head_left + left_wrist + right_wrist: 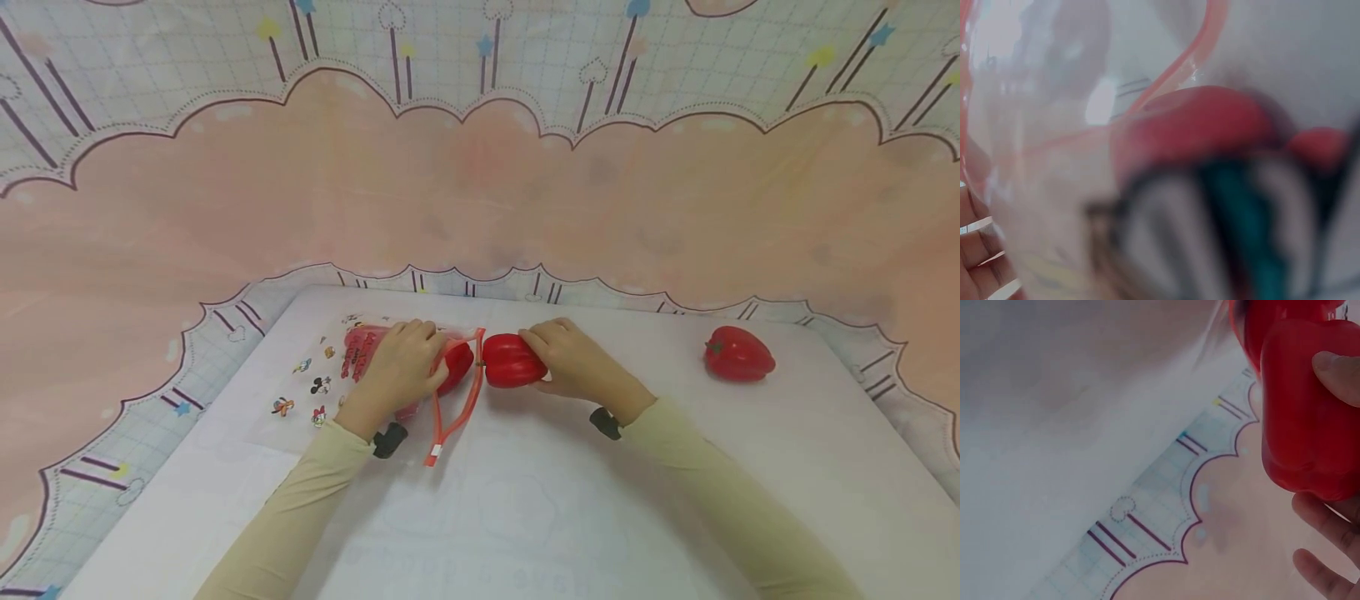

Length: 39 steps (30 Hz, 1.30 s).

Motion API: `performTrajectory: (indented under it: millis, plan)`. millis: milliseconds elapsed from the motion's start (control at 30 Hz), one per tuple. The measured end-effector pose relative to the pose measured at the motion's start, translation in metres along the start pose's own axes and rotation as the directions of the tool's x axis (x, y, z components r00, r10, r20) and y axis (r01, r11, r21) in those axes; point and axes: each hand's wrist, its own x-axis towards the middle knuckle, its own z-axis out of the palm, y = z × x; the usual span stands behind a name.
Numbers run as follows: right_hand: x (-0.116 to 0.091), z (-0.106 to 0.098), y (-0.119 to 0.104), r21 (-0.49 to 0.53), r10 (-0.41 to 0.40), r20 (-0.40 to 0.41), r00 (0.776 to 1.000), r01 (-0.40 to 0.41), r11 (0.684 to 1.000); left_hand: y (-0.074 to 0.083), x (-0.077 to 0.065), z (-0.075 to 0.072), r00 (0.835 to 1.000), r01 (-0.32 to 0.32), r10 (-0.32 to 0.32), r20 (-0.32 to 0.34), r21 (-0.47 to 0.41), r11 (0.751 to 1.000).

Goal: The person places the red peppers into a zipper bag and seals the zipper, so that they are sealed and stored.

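Note:
A clear plastic zip bag with cartoon prints and a red zip edge lies on the table, its mouth spread toward the right. My left hand grips the bag near that mouth. Inside it sits a red bell pepper, partly hidden by the hand; the left wrist view shows red shapes blurred through the plastic. Between thumb and fingers, my right hand holds another red bell pepper, its stem end at the bag's red edge. The right wrist view shows this pepper close up.
A further red bell pepper lies on the right part of the white table. Behind the table's far edge hangs a pink patterned cloth. Dark wrist mounts sit beneath both wrists.

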Motion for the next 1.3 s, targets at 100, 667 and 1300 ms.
performTrajectory:
  millis: [100, 667, 1300]
  plan:
    - [0.003, 0.003, -0.005, 0.006, 0.008, 0.011, 1.0, -0.008, 1.0, 0.0, 0.0, 0.0, 1.0, 0.005, -0.005, 0.01, 0.001, 1.0]
    - [0.013, 0.017, -0.026, -0.019, 0.064, 0.052, 0.997, -0.063, 0.998, 0.001, 0.001, -0.001, 1.0, 0.011, -0.011, 0.025, 0.012, 1.0]
    - [0.026, 0.023, -0.042, -0.034, 0.068, 0.057, 0.996, -0.066, 0.997, 0.003, 0.002, -0.002, 1.0, -0.021, 0.021, -0.002, 0.014, 1.0]
